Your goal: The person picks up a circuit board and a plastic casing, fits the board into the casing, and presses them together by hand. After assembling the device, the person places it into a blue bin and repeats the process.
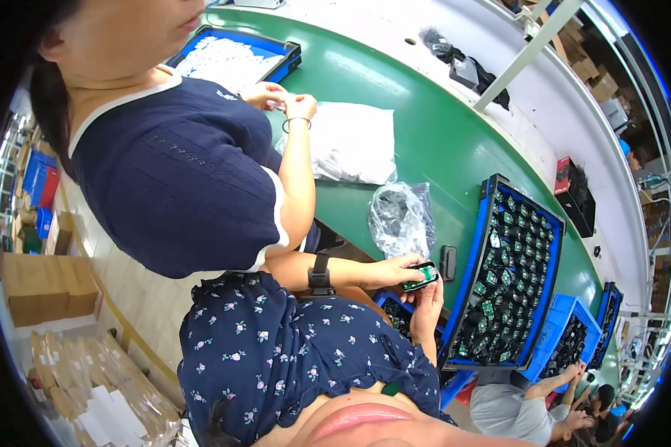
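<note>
Both my hands meet in front of me at the edge of the green table. My left hand (386, 273), with a black band on its wrist, grips a small green circuit board in a black housing (423, 276). Against the lower side of the same piece, the fingers of my right hand (426, 304) are closed; some fingertips are hidden behind it. Just right of the hands a small black oblong case (447, 263) lies on the table. Beyond them rests a crumpled clear plastic bag (399, 222). A blue-edged black tray (466, 294) holds many black pieces with green boards.
Close on my left a co-worker in a dark top (194, 164) handles small white pieces beside a white bag (354, 141) and a blue tray (289, 64). Blue bins (587, 316) stand right of my tray, near another person in grey (503, 410). A bin sits below my hands.
</note>
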